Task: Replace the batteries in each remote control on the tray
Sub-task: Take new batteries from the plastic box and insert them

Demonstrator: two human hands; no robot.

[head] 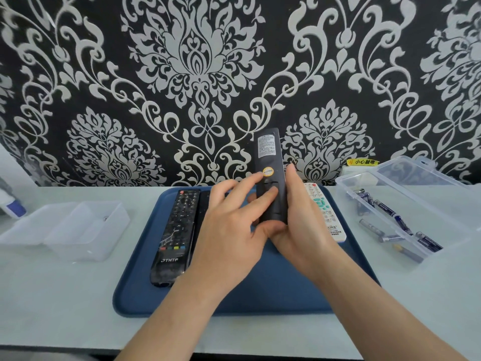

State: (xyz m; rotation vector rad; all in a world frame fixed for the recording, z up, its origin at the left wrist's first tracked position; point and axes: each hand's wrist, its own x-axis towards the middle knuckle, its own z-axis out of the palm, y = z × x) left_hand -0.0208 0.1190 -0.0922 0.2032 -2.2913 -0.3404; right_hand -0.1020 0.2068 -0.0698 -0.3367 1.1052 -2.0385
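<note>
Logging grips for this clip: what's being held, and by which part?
The right hand grips the black remote by its lower end; the left hand presses its battery cover.

A single wide-angle head camera looks forward and down across the pale table [65, 295], close above the blue tray [260, 295], facing the patterned wall [104, 74] at the far edge.

In the centre of the frame the right hand [299, 230] is gripping a black remote [269, 157] upright, its back facing the camera. The left hand [229, 230] is pressing straight fingers against its lower back. Beneath, a blue tray [273, 287] is carrying a THTF remote [177, 230] at left and a white remote [328, 217] at right. At far right a clear box [406, 194] is holding batteries [385, 208].
</note>
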